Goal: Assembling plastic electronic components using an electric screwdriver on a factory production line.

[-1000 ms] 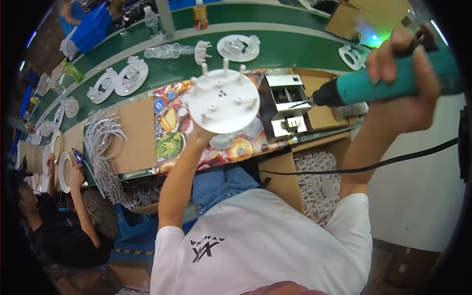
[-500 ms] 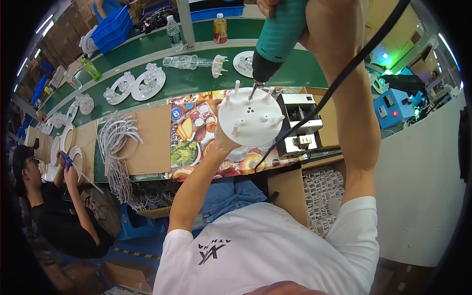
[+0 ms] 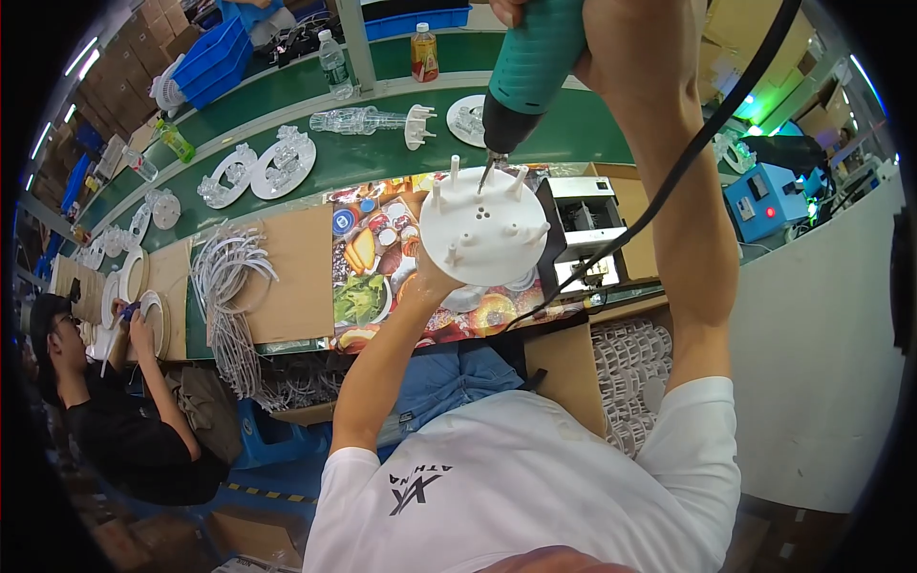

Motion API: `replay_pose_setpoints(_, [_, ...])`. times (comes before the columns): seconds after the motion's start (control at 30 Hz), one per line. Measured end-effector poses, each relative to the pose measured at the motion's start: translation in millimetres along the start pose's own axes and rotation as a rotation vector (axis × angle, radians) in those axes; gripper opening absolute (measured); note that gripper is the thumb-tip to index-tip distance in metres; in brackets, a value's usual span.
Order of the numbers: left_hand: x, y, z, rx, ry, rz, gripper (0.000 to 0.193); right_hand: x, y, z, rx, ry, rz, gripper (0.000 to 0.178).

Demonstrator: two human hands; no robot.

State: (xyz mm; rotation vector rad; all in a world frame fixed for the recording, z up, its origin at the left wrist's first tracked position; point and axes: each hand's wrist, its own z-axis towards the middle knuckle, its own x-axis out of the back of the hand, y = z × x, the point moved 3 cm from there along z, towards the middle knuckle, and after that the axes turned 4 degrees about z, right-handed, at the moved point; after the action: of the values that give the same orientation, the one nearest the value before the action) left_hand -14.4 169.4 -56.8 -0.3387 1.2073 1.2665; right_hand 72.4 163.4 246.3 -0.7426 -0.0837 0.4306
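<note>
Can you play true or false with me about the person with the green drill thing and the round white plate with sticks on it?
1. The left hand holds up the round white disc from below. True.
2. The green power screwdriver points its tip down at the disc. True.
3. The disc lies flat on the cardboard sheet. False: it is held up in the air, above the colourful food-picture mat.
4. The screwdriver has no cable. False: a black cable hangs from it across the right arm.
5. A bundle of white cables lies to the left on the bench. True.
6. The bottle with the orange drink lies on its side. False: it stands upright.
</note>
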Motion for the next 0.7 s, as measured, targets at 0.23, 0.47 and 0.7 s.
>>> replay_pose_setpoints(0.23, [5.6,-5.2,4.0,0.030,-0.045,-0.537,0.067,0.6,2.8,1.5,0.085,-0.028,-0.013,0.022])
replay_pose_setpoints(0.47, [1.7,-1.0,2.8,-0.069,-0.182,-0.060,0.052,0.3,2.4,-0.7,0.145,-0.083,-0.011,0.021])
replay_pose_setpoints(0.7, [-3.3,-2.4,6.3,0.002,-0.099,-0.228,0.054,-1.5,0.5,-9.2,0.147,-0.088,-0.024,0.021])
